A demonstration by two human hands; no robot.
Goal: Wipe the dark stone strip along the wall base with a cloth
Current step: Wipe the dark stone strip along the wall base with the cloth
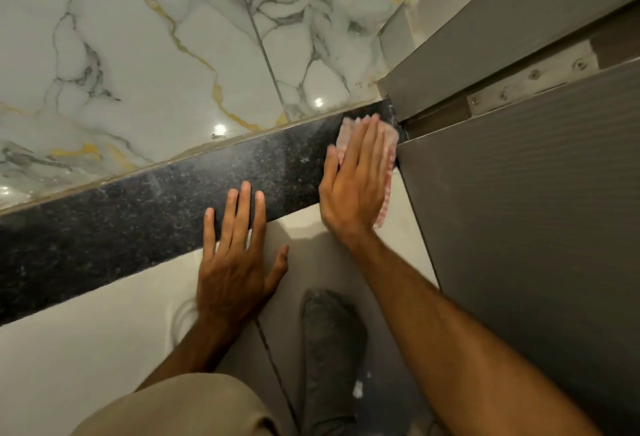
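A dark speckled stone strip (145, 207) runs diagonally across the view between the marble surface and the pale tile. My right hand (353, 179) lies flat, fingers together, pressing a pink-and-white cloth (389, 158) onto the strip's right end beside the grey door. Most of the cloth is hidden under the palm; its edges show past the fingertips and along the right side. My left hand (239, 259) rests flat with fingers spread, fingertips on the strip's near edge, palm on the pale tile, holding nothing.
White marble with gold and grey veins (156, 54) lies beyond the strip. A grey door (519, 210) with a metal hinge plate (526, 82) blocks the right side. My grey-socked foot (329, 342) and beige-clad knee (194, 408) sit on the pale floor tile (86, 349).
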